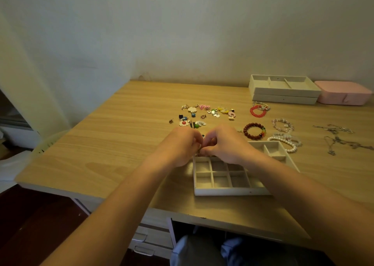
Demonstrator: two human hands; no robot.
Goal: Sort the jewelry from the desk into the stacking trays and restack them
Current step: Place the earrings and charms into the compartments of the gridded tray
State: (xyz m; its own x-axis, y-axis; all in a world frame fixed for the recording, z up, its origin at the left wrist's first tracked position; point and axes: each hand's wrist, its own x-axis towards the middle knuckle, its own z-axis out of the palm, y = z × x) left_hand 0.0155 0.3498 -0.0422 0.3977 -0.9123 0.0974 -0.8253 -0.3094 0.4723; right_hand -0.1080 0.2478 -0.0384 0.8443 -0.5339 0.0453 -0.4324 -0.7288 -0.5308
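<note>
1. Overhead, a pale wood-grain counter [125, 124] runs up to a plain off-white wall [182, 32] along its far edge. Handled drawers [149, 237] sit under its near edge.
2. By the near edge, right of centre, lies a cream grid tray [222, 191] divided into small square compartments, with larger ones at its far right. The compartments that show hold only their pale lining; the forearms hide part of the tray.
3. Toward the far right corner, a stack of two cream trays [283, 92] stands against the wall. The top one is split into long sections, and nothing in them can be made out.
4. Just beside the stack, in the corner itself, is a closed pink box [344, 95].
5. Loose earrings [204, 113] are scattered mid-counter, beyond the grid tray.
6. Toward the right edge lie a red bracelet [257, 111], a dark brown bead bracelet [254, 131], a pink bead bracelet [282, 125], pearl bracelets [287, 141] touching the grid tray's far corner, and silver necklaces [340, 136].
7. The left hand [182, 144] and right hand [224, 144] meet over the grid tray's far left corner, fingers curled, fingertips pinching a small piece between them, too tiny to identify.
</note>
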